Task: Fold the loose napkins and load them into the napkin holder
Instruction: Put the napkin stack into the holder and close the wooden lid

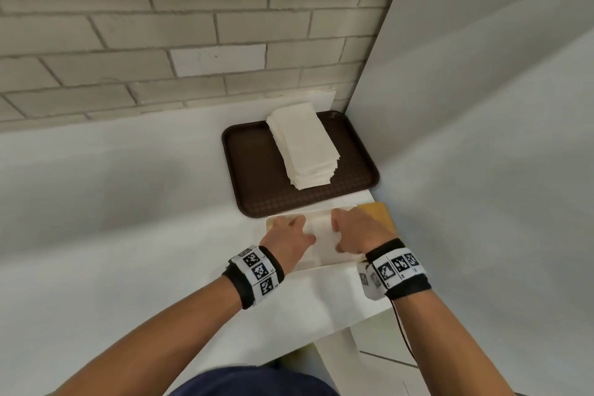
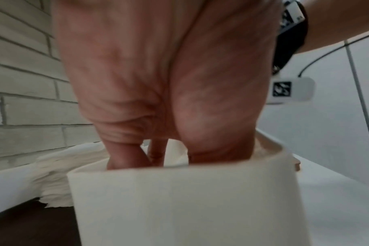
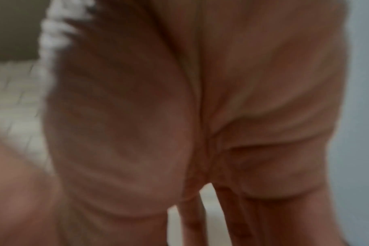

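Napkin in hand: a folded white paper napkin [image 1: 322, 232] sits in the cream box-shaped napkin holder [image 1: 273, 222], on the white worktop [image 1: 135, 202] just in front of the tray.
Left hand [image 1: 290, 240]: fingers reach down into the holder's left part, thumb against the napkin; whether they pinch it, I cannot tell.
Right hand [image 1: 359, 230]: fingers curl over the napkin's right edge, thumb on its near corner, gripping it.
Left wrist view: fingers [image 2: 124, 159] dip behind the holder's cream front wall [image 2: 190, 204].
Right wrist view: blurred palm only.
Loose stack: white unfolded napkins [image 1: 303, 148] piled on the dark brown plastic tray [image 1: 254, 170] by the brick wall [image 1: 160, 26].
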